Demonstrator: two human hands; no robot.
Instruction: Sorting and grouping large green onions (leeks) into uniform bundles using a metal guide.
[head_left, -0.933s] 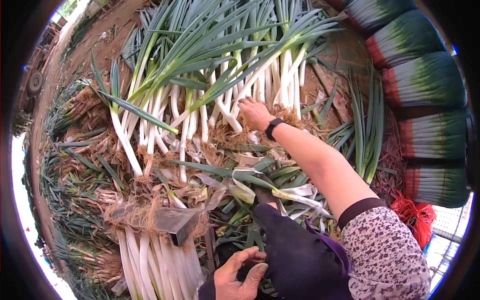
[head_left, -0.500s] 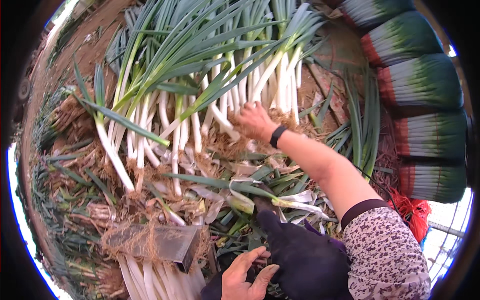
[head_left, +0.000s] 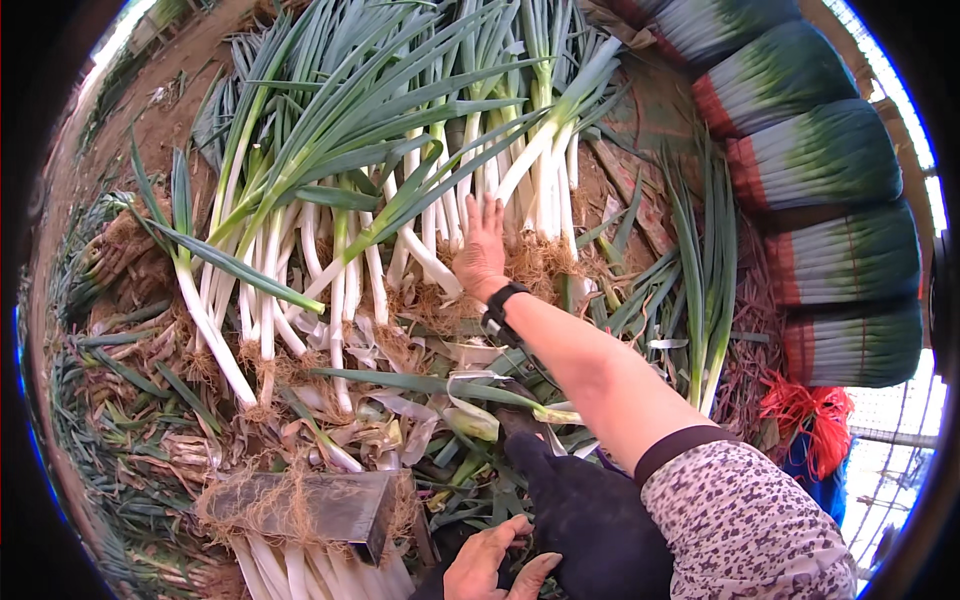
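Observation:
My right hand (head_left: 482, 250) reaches forward with its fingers stretched flat on the white stalks of a big pile of long green onions (head_left: 380, 190). It closes on none of them. A black wristband (head_left: 503, 302) sits on that wrist, and the patterned sleeve (head_left: 740, 520) comes in from the lower right. My left hand (head_left: 492, 565) rests at the bottom edge against a dark-clothed knee (head_left: 590, 520), fingers apart, holding nothing.
A flat metal blade (head_left: 320, 505) covered with cut roots lies at the lower left, above trimmed white stalks (head_left: 290, 572). Tied round bundles of green onions (head_left: 830, 160) are stacked on the right. Red string (head_left: 810, 412) lies below them. Peeled skins and leaves (head_left: 420, 410) litter the ground.
My right hand has slid further onto the white stalks and its fingers have spread out flat. The left hand stays at the knee.

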